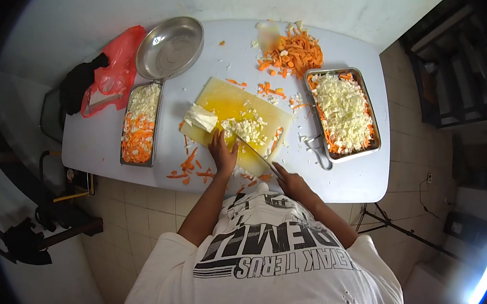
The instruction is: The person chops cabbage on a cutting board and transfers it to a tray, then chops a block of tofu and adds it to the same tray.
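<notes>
My right hand [291, 182] is closed round the handle of a knife [256, 152], whose blade lies across the cutting board [278, 115] and points up and left. Near the blade's tip, my left hand [223, 152] rests on the board with its fingers apart, just below a white cabbage chunk [201, 118]. Whether its fingertips press on small pieces is hard to tell. Chopped cabbage [244, 130] lies in a heap on the yellow-stained middle of the board, above the blade.
A tray [345, 115] of shredded cabbage and carrot stands right, a narrower tray [138, 123] left. Behind are a round metal pan [169, 46], a red plastic bag [112, 71] and a carrot peel pile [298, 50]. A peeler-like metal tool [319, 153] lies beside the right tray.
</notes>
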Action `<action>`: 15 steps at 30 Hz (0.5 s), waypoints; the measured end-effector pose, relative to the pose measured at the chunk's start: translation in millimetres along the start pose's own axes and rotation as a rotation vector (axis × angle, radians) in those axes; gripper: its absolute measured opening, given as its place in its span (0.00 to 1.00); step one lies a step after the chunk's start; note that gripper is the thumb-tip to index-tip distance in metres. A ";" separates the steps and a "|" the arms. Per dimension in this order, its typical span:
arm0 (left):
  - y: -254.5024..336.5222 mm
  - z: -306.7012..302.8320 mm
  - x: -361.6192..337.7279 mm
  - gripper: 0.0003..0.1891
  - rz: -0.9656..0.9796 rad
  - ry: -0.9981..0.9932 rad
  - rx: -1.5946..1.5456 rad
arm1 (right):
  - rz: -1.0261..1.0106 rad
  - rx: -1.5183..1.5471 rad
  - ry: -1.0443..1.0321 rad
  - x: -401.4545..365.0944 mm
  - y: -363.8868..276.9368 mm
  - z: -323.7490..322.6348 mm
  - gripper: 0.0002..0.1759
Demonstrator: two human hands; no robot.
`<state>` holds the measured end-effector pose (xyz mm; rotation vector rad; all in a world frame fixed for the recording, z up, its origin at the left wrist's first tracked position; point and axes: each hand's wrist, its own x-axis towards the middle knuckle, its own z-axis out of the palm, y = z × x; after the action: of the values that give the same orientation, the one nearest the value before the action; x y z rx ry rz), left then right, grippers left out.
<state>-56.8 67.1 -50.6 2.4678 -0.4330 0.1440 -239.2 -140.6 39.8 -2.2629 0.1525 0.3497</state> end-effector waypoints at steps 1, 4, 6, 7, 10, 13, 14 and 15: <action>2.7 -1.1 0.7 0.33 0.025 0.048 -0.052 | 0.025 0.032 -0.020 -9.1 -1.5 -8.0 0.34; 11.0 -2.0 1.8 0.31 0.066 0.036 -0.226 | 0.064 0.069 0.032 -38.3 4.8 -20.4 0.34; 16.8 -0.9 5.4 0.33 0.099 0.040 -0.078 | 0.045 0.072 0.156 -43.2 12.9 -21.7 0.34; 20.9 2.4 9.4 0.34 0.072 0.064 -0.021 | 0.071 0.058 0.183 -41.2 15.4 -22.3 0.34; 28.0 15.9 18.0 0.36 -0.003 0.074 0.129 | 0.112 -0.006 0.281 -13.6 26.5 -23.4 0.35; 33.2 27.8 18.4 0.35 -0.050 0.040 0.120 | 0.100 -0.063 0.297 21.8 36.5 -26.2 0.35; 35.3 29.3 22.3 0.34 -0.041 0.002 0.067 | 0.093 -0.078 0.287 27.0 36.6 -25.0 0.35; 36.4 30.3 27.3 0.34 -0.032 -0.029 0.014 | 0.094 -0.079 0.266 28.7 35.8 -23.9 0.34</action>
<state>-43.5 14.1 -48.8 2.4919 -0.4058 0.0986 -214.9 -181.9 20.2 -2.3785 0.3894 0.1033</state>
